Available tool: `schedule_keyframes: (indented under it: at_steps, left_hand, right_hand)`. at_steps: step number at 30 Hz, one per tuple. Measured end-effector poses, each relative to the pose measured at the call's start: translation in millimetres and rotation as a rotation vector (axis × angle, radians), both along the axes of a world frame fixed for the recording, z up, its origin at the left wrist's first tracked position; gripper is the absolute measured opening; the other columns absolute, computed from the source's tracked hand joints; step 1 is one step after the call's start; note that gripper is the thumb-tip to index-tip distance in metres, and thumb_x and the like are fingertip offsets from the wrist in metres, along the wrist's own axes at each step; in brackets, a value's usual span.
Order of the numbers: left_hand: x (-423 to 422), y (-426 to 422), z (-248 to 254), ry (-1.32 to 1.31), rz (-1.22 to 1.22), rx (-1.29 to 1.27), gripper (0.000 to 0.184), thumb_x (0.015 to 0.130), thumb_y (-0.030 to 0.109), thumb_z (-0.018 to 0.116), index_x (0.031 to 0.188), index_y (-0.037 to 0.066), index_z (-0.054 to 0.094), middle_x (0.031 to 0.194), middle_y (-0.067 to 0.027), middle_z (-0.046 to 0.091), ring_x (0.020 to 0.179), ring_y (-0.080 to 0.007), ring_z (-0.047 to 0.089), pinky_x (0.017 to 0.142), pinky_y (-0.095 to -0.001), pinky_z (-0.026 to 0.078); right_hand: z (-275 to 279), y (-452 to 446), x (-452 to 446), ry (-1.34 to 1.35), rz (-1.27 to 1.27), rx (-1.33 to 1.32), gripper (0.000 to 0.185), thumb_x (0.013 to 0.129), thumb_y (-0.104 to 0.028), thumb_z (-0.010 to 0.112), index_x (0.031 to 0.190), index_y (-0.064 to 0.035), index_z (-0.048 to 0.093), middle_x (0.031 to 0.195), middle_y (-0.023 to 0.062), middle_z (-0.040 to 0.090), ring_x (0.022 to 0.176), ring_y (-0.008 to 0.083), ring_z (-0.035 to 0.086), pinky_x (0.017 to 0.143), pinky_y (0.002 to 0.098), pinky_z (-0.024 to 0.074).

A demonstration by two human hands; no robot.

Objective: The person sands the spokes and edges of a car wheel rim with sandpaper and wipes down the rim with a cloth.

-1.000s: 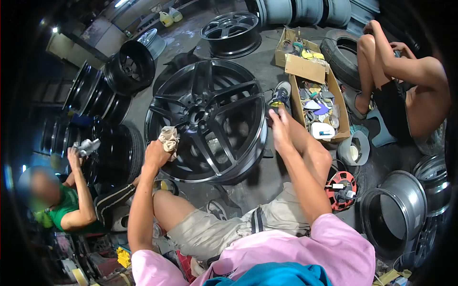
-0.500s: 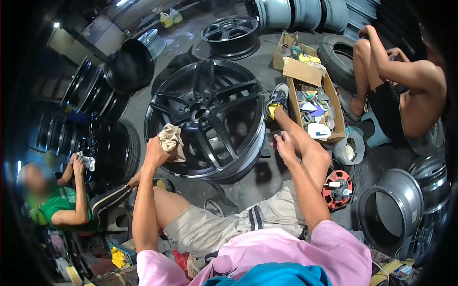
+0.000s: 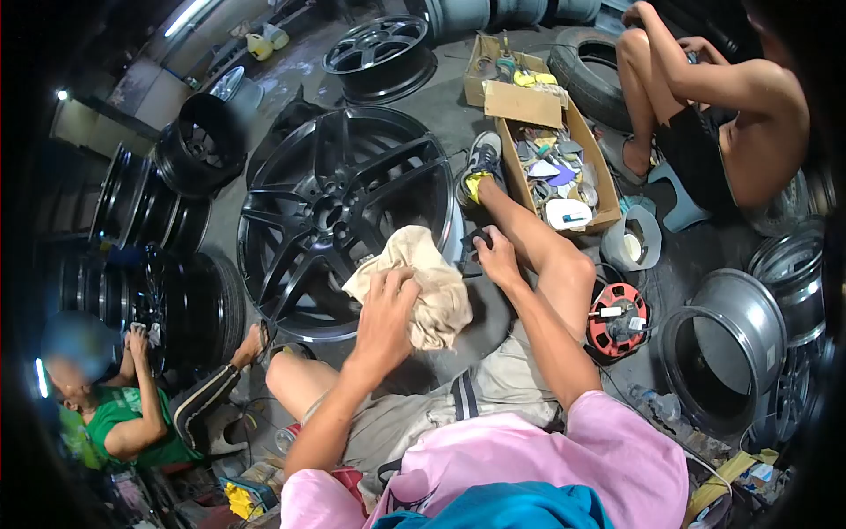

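A large black alloy wheel (image 3: 388, 182) with twin spokes lies face up in front of me. My left hand (image 3: 385, 309) is closed on a crumpled beige rag (image 3: 434, 304), which hangs spread over the wheel's near right edge. My right hand (image 3: 499, 257), beside the wheel and near my shin, pinches a small dark flat piece (image 3: 472, 263); its exact kind I cannot make out.
A cardboard box (image 3: 605, 181) of abrasive pieces and discs stands right of my foot, with a plastic tub (image 3: 648, 244) and a red cable reel (image 3: 617, 322) nearby. More wheels surround me. One person (image 3: 145, 414) sits left, another (image 3: 740, 115) right.
My left hand has moved right with the rag, from the wheel's near left edge toward its right side, and the rag has opened out. The right hand still holds the dark piece.
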State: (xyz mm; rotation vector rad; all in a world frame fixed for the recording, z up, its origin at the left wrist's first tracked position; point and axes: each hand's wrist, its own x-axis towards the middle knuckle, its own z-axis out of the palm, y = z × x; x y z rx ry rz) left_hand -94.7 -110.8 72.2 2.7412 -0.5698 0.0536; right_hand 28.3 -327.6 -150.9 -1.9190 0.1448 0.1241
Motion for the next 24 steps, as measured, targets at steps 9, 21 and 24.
schedule_keyframes:
  at_steps: [9,21,24]
  left_hand:
    - [33,13,6,0.082,0.163,-0.293,0.052,0.066,0.011,0.09,0.107,0.003,0.058,0.099,-0.0169,0.061,0.097,-0.0411,0.06,0.083,-0.0458,0.05]
    - [131,126,64,-0.311,0.467,-0.163,0.051,0.078,0.011,0.085,0.123,0.004,0.062,0.113,-0.0165,0.069,0.106,-0.0322,0.069,0.095,-0.0392,0.054]
    - [130,132,20,0.481,0.436,0.05,0.078,0.074,0.033,0.094,0.137,0.001,0.061,0.129,-0.0208,0.068,0.121,-0.0292,0.066,0.104,-0.039,0.05]
  right_hand:
    - [35,14,-5,-0.054,0.169,0.017,0.034,0.096,-0.023,0.066,0.118,0.0026,0.065,0.099,0.0293,0.072,0.096,0.0455,0.07,0.087,0.049,0.0533]
    - [57,13,-3,0.098,0.277,0.02,0.029,0.096,-0.019,0.063,0.115,0.0033,0.065,0.085,0.024,0.071,0.086,0.0436,0.07,0.08,0.0519,0.0517]
    - [38,13,-4,0.041,0.241,0.01,0.029,0.096,-0.018,0.063,0.115,0.0037,0.064,0.084,0.0242,0.071,0.084,0.0435,0.07,0.078,0.0512,0.0517]
